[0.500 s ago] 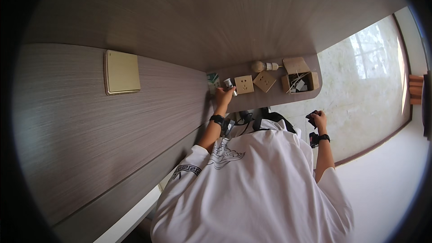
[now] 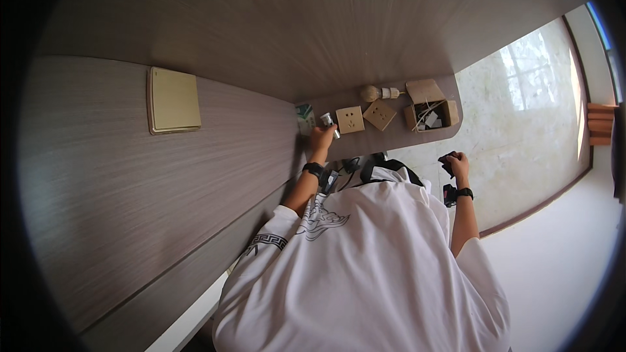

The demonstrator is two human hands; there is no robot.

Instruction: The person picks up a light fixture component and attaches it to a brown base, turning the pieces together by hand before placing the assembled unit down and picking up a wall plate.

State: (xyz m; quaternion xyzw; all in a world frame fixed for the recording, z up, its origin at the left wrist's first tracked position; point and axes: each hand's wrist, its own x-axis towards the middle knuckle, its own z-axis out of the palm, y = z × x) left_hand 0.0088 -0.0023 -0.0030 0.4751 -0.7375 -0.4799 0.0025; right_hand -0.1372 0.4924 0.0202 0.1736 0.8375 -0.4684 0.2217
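Note:
My left hand [image 2: 321,138] is over the left end of a brown wood-grain shelf [image 2: 407,145], its fingers closed on a small silvery cylinder [image 2: 327,119]. I cannot make out what kind of thing the cylinder is. Just right of it lies a gold socket plate [image 2: 350,120], and a second, tilted socket plate [image 2: 380,114] is beside that. Out past the shelf's near right corner, my right hand [image 2: 460,164] grips a small, dark, soft-looking thing [image 2: 447,162], perhaps folded. A green-and-white packet [image 2: 304,117] sits against the shelf's left end.
Behind the socket plates lies a light bulb [image 2: 370,94] in a white holder. An open cardboard box [image 2: 454,114] with wires and small parts stands at the right. A gold switch plate [image 2: 175,101] is on the left panel. Pale floor [image 2: 521,124] shows at right.
The whole view has shifted slightly, so things sit a little further left and up. My right hand has risen a little with the dark thing. Both hands keep their grips.

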